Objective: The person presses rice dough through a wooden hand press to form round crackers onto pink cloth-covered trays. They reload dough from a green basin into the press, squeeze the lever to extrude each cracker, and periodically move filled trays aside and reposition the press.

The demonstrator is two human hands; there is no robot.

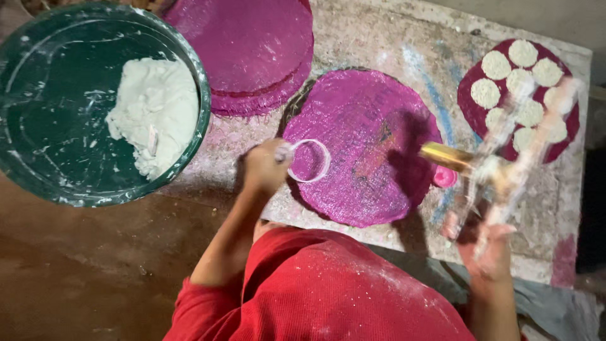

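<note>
Left hand (pixel 266 165): closed on the edge of a thin white ring-shaped cutter (pixel 308 160), fingers pinched together at the ring's 9 o'clock side. The ring lies flat on the round magenta woven mat (pixel 366 126) at the centre of the table (pixel 404 38), near that mat's 8 o'clock edge. The mat surface shows through the ring.

Right hand (pixel 489 256): blurred by motion, at 5 o'clock from the central mat. It appears wrapped around a brass-coloured cylindrical tool (pixel 451 158), which points toward the mat's 3 o'clock edge. Whether the fingers are fully clamped cannot be told from the blur. A small pink round cap-like piece (pixel 444 177) sits just beside the tool's end, at the mat's rim.

Containers: a large dark green round basin (pixel 44 120) stands at 9 o'clock from the left hand, well apart from it, overhanging the table's edge. It holds one lump of white dough (pixel 158 110) pressed against its 3 o'clock wall; white smears streak the bare inside.

Other surfaces: a stack of round magenta mats (pixel 246 44) lies at 11 o'clock from the central mat, just beside the basin. A darker red round mat (pixel 470 95) at 2 o'clock carries about ten small white dough discs (pixel 495 64), set close together, several touching.

The person wears a red flour-dusted garment (pixel 328 290).
</note>
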